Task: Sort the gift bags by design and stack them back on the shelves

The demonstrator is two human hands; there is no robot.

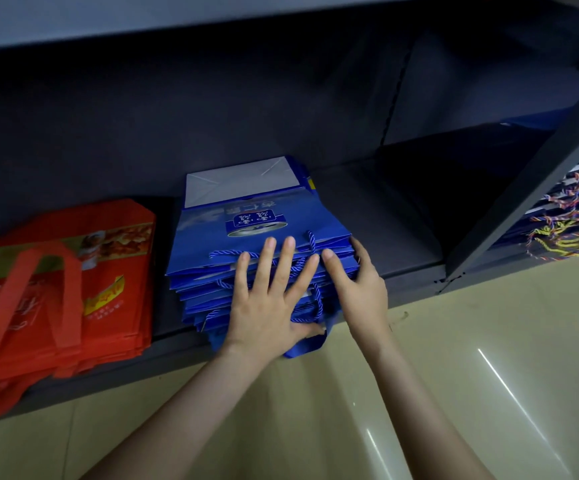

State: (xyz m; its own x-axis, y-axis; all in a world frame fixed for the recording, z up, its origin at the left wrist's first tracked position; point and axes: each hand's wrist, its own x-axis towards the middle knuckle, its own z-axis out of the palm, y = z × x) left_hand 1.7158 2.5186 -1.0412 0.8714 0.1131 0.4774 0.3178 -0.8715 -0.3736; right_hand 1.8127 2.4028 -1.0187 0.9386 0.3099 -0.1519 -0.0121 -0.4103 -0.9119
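- Dark grey metal shelf [367, 209], set low over a glossy pale tiled floor [454, 341], with another board [177, 19] close above it.
- Left hand [267, 306] lies flat with its fingers spread, pressing down on the near end of the blue gift bags [246, 216], across their handles.
- Right hand [364, 289] holds the stack's front right corner, thumb on top and fingers wrapped down the side.
- Blue gift bags sit as one flat stack at the shelf's front edge, about the middle of this bay. Their near ends are stepped and jut slightly over the lip.
- Glossy coated paper with crisp folds; the top bag shows its white folded base [243, 181] toward the back wall. Twisted blue rope handles [310, 240] trail loosely over the near end.
- Handling, as a judgement: each bag is light and stiff, but the slick faces will let the stack slide and fan out. Squaring it with palms on the sides and front looks safer than pulling on the ropes, and edges may crease if squeezed.
- Red bags [56, 289] lie stacked near the shelf's left end, apart from the blue. They look like soft non-woven fabric with flat strap handles.
- Beyond the grey upright [523, 188], dark bags [565, 216] with multicoloured cords lie stacked in the next bay.
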